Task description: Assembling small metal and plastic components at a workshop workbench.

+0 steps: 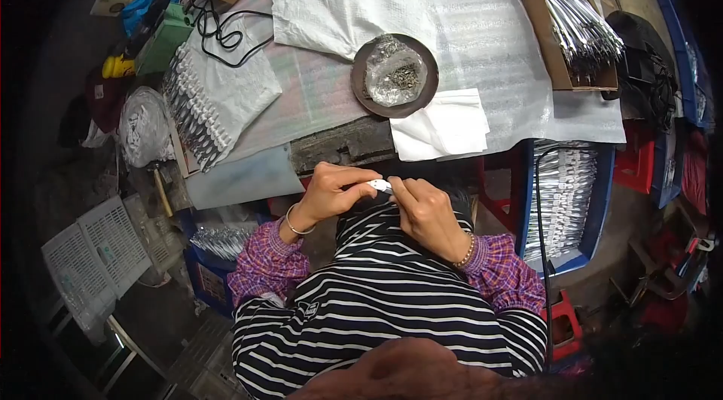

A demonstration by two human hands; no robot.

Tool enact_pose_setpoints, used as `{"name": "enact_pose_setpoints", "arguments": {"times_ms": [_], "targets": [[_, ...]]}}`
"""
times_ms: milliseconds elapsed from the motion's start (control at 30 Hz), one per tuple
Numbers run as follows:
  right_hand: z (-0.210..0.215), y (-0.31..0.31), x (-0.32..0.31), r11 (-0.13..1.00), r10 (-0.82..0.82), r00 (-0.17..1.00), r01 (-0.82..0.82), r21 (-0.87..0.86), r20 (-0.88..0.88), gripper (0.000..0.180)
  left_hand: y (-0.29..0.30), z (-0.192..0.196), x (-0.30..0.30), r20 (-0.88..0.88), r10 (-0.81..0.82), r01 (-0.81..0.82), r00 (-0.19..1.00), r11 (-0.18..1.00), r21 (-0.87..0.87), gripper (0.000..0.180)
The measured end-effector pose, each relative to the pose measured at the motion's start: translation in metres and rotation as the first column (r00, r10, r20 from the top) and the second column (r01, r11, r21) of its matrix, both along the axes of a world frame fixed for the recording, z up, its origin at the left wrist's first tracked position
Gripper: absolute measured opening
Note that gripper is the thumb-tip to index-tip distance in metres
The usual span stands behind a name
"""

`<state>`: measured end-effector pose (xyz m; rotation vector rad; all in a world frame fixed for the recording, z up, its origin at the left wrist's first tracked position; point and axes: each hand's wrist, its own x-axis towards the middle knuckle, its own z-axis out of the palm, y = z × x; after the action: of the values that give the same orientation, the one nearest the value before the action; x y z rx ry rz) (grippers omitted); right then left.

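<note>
In front of my striped top, both hands meet on a small white piece (379, 185) with a dark end. My left hand (331, 190) pinches its left side between thumb and fingers. My right hand (428, 212) is closed on the other end, and its fingers hide part of the piece. What kind of piece it is, I cannot make out. Beyond the hands, on the table, a brown round dish (360, 95) holds a clear plastic bag (392, 72) of tiny metal parts. Folded white sheets (444, 129) lie beside the dish, close to the table's near edge.
Cardboard box (557, 61) with slim silver rods stands at the far right. White-and-silver pieces (199, 110) lie in a row at the left, near a black cable (226, 42). A blue crate (595, 212) of similar pieces sits at my right, near a red stool (561, 325).
</note>
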<state>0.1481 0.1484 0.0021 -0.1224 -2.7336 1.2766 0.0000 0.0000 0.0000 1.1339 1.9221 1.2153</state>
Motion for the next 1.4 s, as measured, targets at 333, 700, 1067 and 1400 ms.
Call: {"name": "enact_pose_setpoints", "arguments": {"times_ms": [333,700,1067,1400], "targets": [[-0.008,-0.002,0.001,0.997,0.021,0.998,-0.026,-0.069,-0.067,0.036,-0.002,0.002,-0.01,0.103,-0.106,0.116,0.989,0.988,-0.1,0.019],[-0.009,0.001,0.006,0.999,-0.034,0.996,0.036,0.019,-0.087,0.033,0.007,0.004,0.0,0.095,-0.036,0.046,0.995,0.993,-0.105,0.017],[0.008,-0.005,0.003,0.933,0.061,0.987,-0.004,0.359,-0.147,0.046,-0.005,0.003,-0.005,-0.014,-0.077,0.078,0.997,0.996,0.038,0.02],[0.0,-0.005,-0.001,0.998,0.029,0.991,-0.02,0.067,-0.132,0.039,-0.008,0.005,-0.004,-0.038,-0.074,0.075,0.997,0.996,0.036,0.021]]}}
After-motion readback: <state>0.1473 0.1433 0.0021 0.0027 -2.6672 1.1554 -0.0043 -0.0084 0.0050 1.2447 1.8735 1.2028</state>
